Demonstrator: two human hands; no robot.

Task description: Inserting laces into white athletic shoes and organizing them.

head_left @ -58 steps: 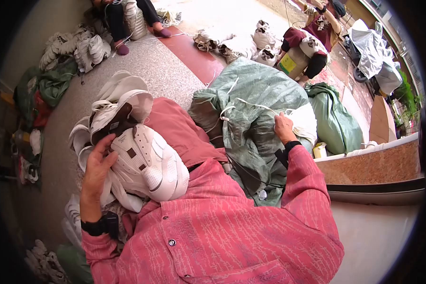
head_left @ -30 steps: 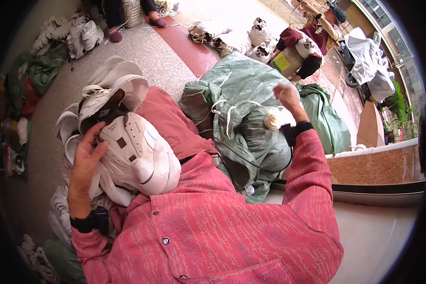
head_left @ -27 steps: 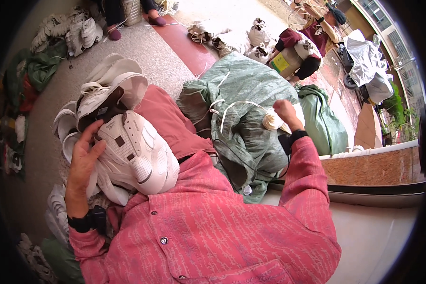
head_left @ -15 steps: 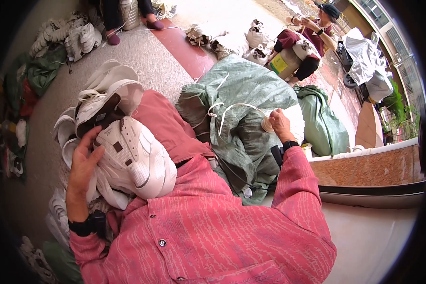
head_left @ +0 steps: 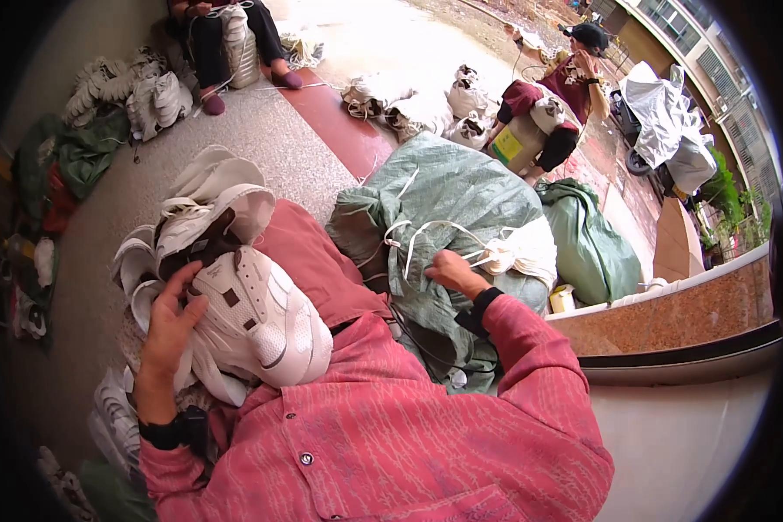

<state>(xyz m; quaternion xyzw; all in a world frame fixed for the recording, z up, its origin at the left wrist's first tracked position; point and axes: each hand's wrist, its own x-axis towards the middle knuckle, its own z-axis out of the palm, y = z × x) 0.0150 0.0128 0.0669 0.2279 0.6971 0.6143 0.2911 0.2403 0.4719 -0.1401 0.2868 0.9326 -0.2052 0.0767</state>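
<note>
A white shoe upper (head_left: 270, 326) with eyelet holes rests on my lap, its toe toward me. My left hand (head_left: 170, 326) grips its left edge, thumb on the outside and fingers at the dark-lined opening. More white shoe uppers (head_left: 217, 170) are stacked behind and beneath it. Out to the right, my right hand (head_left: 457, 272) is closed in a pinch on white shoelaces stretched from a bundle of white shoelaces (head_left: 526, 252). That bundle lies on a large green woven sack (head_left: 461, 178). The fingertips of the right hand are partly hidden.
Another green sack (head_left: 587, 239) stands at the right, by a low stone-faced ledge (head_left: 670, 304). Piles of white shoes (head_left: 157, 100) lie at the far left. Two other people sit farther off, one in a dark cap (head_left: 589, 36), with white shoes (head_left: 468, 96) between them.
My right hand has moved left and toward me from the bundle, drawing shoelaces out of it. My left hand keeps its hold on the shoe upper. The view has shifted slightly.
</note>
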